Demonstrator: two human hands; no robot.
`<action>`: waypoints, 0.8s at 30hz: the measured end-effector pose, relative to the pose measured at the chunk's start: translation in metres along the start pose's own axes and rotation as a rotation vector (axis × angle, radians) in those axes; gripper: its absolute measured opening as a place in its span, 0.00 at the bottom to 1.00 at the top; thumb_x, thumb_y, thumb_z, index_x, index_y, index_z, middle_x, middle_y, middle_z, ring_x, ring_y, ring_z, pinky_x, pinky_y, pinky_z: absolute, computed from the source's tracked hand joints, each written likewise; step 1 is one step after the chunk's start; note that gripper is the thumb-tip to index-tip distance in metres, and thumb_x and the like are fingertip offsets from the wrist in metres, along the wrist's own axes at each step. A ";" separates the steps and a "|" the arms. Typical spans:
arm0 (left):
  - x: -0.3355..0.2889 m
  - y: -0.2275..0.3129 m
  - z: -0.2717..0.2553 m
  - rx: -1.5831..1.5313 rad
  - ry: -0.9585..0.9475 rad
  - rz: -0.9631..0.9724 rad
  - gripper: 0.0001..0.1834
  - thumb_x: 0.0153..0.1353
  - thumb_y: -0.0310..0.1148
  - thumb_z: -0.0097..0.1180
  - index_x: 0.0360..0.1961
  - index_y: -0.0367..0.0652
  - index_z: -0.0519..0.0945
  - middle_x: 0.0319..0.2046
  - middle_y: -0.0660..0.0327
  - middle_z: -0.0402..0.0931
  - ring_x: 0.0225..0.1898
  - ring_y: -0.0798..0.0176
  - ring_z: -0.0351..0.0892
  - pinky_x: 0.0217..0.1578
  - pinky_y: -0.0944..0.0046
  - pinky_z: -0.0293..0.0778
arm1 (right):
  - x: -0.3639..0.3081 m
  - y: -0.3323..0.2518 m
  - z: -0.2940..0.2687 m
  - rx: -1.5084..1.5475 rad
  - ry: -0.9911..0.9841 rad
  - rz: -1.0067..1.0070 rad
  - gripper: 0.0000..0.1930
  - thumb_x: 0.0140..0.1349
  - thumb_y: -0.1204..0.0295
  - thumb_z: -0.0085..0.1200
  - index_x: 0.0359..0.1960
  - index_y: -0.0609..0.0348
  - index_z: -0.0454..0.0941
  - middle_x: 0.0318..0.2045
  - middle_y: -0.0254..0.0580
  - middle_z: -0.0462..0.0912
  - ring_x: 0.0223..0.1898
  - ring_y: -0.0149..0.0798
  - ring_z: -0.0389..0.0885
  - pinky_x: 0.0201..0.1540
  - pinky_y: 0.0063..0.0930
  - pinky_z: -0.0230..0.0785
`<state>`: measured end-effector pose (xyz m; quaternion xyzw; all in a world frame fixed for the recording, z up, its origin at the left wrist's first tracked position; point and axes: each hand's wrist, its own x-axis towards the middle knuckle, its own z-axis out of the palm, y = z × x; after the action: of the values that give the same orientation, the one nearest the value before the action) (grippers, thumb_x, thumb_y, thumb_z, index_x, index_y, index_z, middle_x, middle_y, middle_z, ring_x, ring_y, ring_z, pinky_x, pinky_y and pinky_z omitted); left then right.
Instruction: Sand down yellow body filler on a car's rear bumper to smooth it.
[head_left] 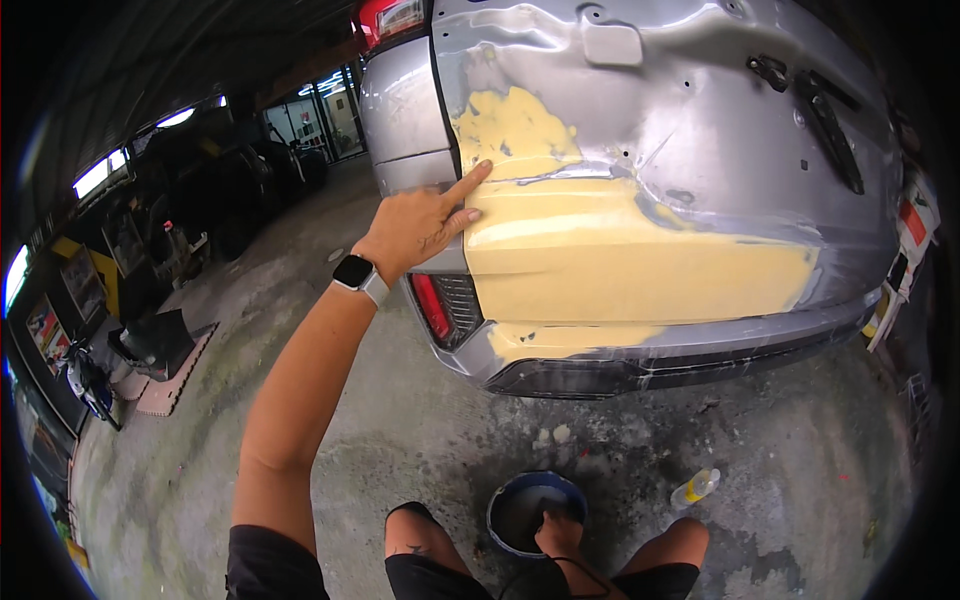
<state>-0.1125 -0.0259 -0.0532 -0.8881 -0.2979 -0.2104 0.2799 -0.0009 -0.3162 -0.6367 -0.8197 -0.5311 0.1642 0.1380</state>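
A silver car's tailgate (700, 120) stands in front of me, with a wide patch of yellow body filler (610, 270) over its lower left part. My left hand (415, 228), a watch (355, 273) on its wrist, reaches to the tailgate's left edge. Its forefinger and thumb are stretched out and rest against the filler; nothing shows in its grip. Low between my knees, my right hand (558, 532) dips into a round blue-rimmed bucket (492, 512) of murky liquid. The fingers of that hand are hidden, so whatever they may hold cannot be seen.
A clear bottle with yellow on it (697, 487) is on the stained concrete floor (250, 400), right of the bucket. The bumper (590, 375) juts out below the tailgate. A rear wiper (830, 135) hangs at the right. Pinkish mats (175, 385) and dark clutter line the left side.
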 end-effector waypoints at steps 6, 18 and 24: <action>-0.020 0.007 0.005 -0.088 0.000 -0.072 0.36 0.78 0.58 0.45 0.83 0.75 0.52 0.32 0.45 0.86 0.33 0.36 0.87 0.36 0.41 0.81 | 0.003 0.005 0.006 -0.070 0.002 -0.041 0.19 0.61 0.65 0.55 0.54 0.49 0.86 0.52 0.48 0.87 0.50 0.54 0.89 0.47 0.51 0.83; -0.027 0.016 0.018 -0.254 0.040 -0.154 0.36 0.78 0.56 0.49 0.82 0.67 0.55 0.32 0.44 0.86 0.36 0.34 0.86 0.39 0.38 0.79 | 0.023 0.012 0.012 -0.068 -0.310 -0.105 0.25 0.60 0.61 0.55 0.58 0.52 0.86 0.59 0.54 0.84 0.55 0.57 0.86 0.58 0.50 0.78; -0.016 0.022 0.059 -0.568 0.426 -0.160 0.20 0.77 0.47 0.55 0.62 0.48 0.75 0.27 0.48 0.82 0.29 0.40 0.84 0.33 0.45 0.78 | 0.042 0.029 0.024 -0.196 -0.651 -0.239 0.26 0.54 0.60 0.58 0.55 0.54 0.88 0.48 0.56 0.90 0.54 0.59 0.86 0.59 0.47 0.76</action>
<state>-0.0977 -0.0102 -0.1147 -0.8405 -0.2313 -0.4862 0.0606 0.0295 -0.2880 -0.6756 -0.6660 -0.6525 0.3474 -0.0995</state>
